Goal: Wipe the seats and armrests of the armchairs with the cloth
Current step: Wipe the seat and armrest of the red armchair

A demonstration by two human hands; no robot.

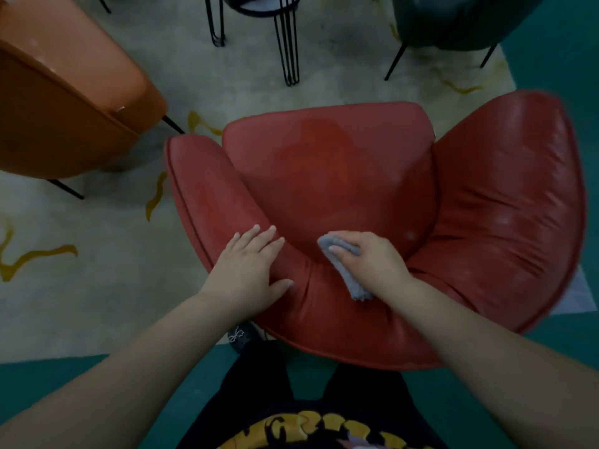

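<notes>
Two hands on red armchair (340, 176) — left hand (251, 270) flat, fingers straight, resting on its left armrest (207, 189); right hand (372, 259) curled around grey cloth (343, 264), pressing it at seat's rear edge — orange armchair (64, 102) nearby.

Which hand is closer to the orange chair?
The left hand. It rests flat on the red chair's armrest, on the side where the orange chair stands. The right hand holds the cloth farther away, near the seat's back corner.
</notes>
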